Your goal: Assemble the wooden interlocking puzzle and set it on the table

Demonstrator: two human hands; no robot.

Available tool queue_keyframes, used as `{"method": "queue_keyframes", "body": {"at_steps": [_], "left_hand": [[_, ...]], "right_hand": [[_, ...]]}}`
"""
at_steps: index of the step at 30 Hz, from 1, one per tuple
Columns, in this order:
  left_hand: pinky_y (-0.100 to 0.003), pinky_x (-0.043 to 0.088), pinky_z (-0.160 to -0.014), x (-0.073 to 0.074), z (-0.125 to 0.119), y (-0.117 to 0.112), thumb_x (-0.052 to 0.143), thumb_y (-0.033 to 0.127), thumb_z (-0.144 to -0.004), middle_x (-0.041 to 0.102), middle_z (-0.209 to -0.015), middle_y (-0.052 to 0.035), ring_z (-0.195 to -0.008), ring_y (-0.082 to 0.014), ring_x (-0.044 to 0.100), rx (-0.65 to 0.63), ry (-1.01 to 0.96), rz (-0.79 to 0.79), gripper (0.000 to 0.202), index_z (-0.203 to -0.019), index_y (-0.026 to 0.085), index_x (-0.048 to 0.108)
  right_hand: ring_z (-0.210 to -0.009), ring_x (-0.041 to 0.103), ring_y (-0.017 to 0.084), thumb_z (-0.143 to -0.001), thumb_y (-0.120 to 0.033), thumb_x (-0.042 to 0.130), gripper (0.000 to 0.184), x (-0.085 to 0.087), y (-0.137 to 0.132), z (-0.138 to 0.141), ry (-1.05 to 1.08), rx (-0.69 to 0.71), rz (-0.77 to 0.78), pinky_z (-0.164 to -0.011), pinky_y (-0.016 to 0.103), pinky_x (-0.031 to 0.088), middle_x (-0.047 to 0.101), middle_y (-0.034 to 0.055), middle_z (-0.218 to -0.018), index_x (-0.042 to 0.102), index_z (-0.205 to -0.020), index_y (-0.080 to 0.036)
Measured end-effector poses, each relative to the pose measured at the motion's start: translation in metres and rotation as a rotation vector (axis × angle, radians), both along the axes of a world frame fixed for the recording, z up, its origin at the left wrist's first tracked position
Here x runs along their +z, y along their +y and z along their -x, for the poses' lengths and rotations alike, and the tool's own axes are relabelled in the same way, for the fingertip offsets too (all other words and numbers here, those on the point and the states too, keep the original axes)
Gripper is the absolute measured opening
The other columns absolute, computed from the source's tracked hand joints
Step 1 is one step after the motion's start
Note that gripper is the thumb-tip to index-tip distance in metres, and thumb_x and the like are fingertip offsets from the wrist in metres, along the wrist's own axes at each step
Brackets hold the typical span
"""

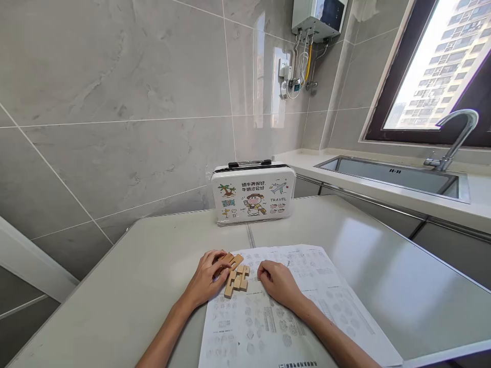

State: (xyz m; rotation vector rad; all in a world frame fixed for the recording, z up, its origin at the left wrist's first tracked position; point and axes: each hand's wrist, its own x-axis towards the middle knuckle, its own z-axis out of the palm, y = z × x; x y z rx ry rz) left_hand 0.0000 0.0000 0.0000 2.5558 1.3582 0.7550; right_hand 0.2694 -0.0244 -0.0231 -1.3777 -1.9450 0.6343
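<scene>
Several light wooden puzzle blocks (237, 276) lie clustered on a printed instruction sheet (291, 317) on a pale table (126, 291). My left hand (207, 278) rests at the left of the cluster, its fingers curled onto one block at the top left. My right hand (276, 280) lies just right of the blocks on the sheet, fingers curled in, and I cannot see anything in it.
A white tin case (253, 194) with cartoon prints and "TRAVEL" stands at the table's back by the tiled wall. To the right is a counter with a steel sink (391, 176), a tap (456, 138) and a window. A water heater (318, 15) hangs above.
</scene>
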Motion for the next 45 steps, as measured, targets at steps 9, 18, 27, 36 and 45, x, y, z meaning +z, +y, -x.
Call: {"method": "queue_keyframes", "body": {"at_steps": [9, 18, 27, 36, 45], "left_hand": [[-0.048, 0.047, -0.106, -0.002, 0.001, 0.001, 0.061, 0.035, -0.095, 0.062, -0.131, -0.0068, -0.128, -0.0278, 0.053, 0.049, -0.037, -0.02, 0.01, -0.095, 0.025, 0.064], [-0.05, 0.047, -0.104, -0.009, 0.004, 0.006, 0.072, 0.041, -0.084, 0.064, -0.129, -0.0081, -0.121, -0.0303, 0.059, 0.164, -0.036, -0.07, 0.044, -0.123, 0.027, 0.057], [-0.049, 0.052, -0.097, -0.016, 0.008, 0.01, 0.078, 0.048, -0.076, 0.069, -0.119, -0.0087, -0.111, -0.0317, 0.064, 0.282, -0.075, -0.058, 0.052, -0.118, 0.024, 0.06], [-0.039, 0.058, -0.09, -0.007, 0.005, 0.006, 0.077, 0.044, -0.079, 0.065, -0.122, -0.0076, -0.109, -0.0267, 0.066, 0.236, -0.144, -0.007, 0.049, -0.119, 0.025, 0.056], [-0.041, 0.059, -0.084, -0.007, 0.003, 0.003, 0.072, 0.043, -0.084, 0.061, -0.128, -0.0084, -0.103, -0.0276, 0.067, 0.246, -0.003, -0.114, 0.023, -0.098, 0.026, 0.065]], "right_hand": [[-0.072, 0.06, 0.015, -0.084, -0.005, 0.049, 0.023, 0.0, 0.0, 0.0, -0.004, -0.001, 0.012, -0.066, 0.026, 0.035, 0.071, -0.0015, -0.079, 0.063, -0.077, -0.021], [-0.071, 0.059, 0.014, -0.084, -0.004, 0.049, 0.023, -0.001, 0.0, 0.0, 0.0, -0.002, 0.004, -0.065, 0.025, 0.034, 0.07, -0.0023, -0.078, 0.063, -0.077, -0.021], [-0.072, 0.06, 0.016, -0.084, -0.004, 0.049, 0.023, 0.0, 0.0, -0.001, -0.007, 0.004, 0.002, -0.066, 0.026, 0.035, 0.07, -0.0012, -0.079, 0.063, -0.078, -0.021], [-0.071, 0.059, 0.015, -0.085, -0.005, 0.048, 0.023, 0.002, -0.001, 0.0, -0.006, 0.002, 0.009, -0.065, 0.025, 0.034, 0.07, -0.0014, -0.079, 0.063, -0.078, -0.021], [-0.072, 0.06, 0.015, -0.085, -0.004, 0.048, 0.024, 0.003, -0.001, 0.0, -0.027, 0.004, 0.024, -0.066, 0.026, 0.035, 0.071, -0.0005, -0.08, 0.064, -0.078, -0.02]]}}
